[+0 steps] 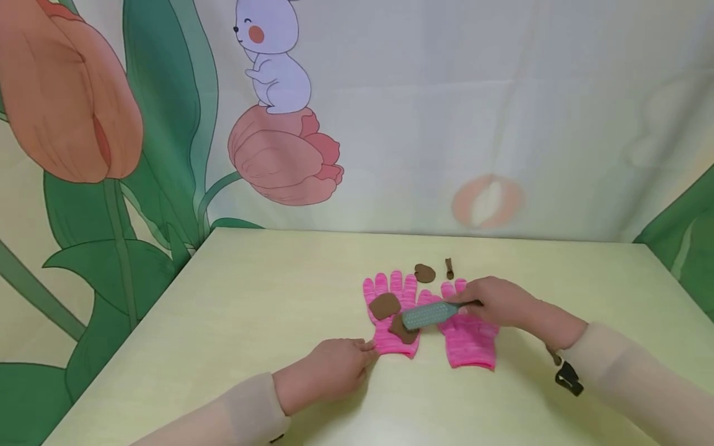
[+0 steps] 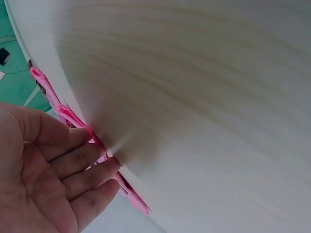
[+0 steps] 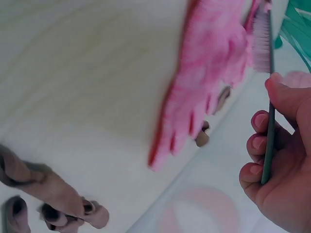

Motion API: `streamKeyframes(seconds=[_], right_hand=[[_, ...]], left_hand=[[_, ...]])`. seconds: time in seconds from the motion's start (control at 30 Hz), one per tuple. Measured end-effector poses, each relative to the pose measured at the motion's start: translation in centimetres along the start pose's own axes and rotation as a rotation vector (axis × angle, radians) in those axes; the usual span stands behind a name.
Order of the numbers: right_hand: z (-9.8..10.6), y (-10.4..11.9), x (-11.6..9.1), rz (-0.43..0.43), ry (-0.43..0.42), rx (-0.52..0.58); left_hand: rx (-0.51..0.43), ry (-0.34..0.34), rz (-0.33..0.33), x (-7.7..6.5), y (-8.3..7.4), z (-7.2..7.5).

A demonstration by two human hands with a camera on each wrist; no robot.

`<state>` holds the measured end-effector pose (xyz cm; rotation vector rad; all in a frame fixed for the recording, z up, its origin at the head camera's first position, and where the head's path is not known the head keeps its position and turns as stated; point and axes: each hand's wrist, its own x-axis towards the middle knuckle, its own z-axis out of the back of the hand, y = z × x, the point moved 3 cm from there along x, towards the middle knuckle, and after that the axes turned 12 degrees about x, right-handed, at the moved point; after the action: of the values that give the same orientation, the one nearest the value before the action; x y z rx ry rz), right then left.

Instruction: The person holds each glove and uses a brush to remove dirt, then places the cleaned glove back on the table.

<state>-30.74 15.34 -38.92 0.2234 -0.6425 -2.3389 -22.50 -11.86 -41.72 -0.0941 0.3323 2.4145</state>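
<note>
Two pink knit gloves lie flat side by side, the left glove point(image 1: 395, 286) and the right glove point(image 1: 471, 347). My left hand point(image 1: 340, 368) touches the left glove's cuff with its fingertips, the fingers fairly straight in the left wrist view. On that glove rest two flat brown pieces: one upper piece point(image 1: 385, 306) and one lower piece point(image 1: 403, 329), partly hidden. My right hand point(image 1: 496, 301) grips the handle of a grey-green brush point(image 1: 429, 314), its head over the lower brown piece. In the right wrist view the brush point(image 3: 263, 41) shows pale bristles, and fingers curl round its thin handle.
Beyond the gloves lie another flat brown piece point(image 1: 425, 273) and a small narrow brown piece point(image 1: 449, 269). The pale table point(image 1: 251, 297) meets a hanging printed cloth point(image 1: 401, 124) at its back edge. A black clip-like part point(image 1: 569, 379) hangs at the right sleeve.
</note>
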Motion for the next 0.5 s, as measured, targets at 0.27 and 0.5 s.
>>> streamKeyframes(seconds=[0.27,0.5], right_hand=[[-1.7,1.0,0.6,0.036,0.011,0.124],[-2.9,1.2,1.8,0.031,0.057,0.144]], left_hand=[[0.023,-0.039,-0.039,0.5,-0.4,0.3],[0.0,-0.054,0.013,1.0,-0.4,0.7]])
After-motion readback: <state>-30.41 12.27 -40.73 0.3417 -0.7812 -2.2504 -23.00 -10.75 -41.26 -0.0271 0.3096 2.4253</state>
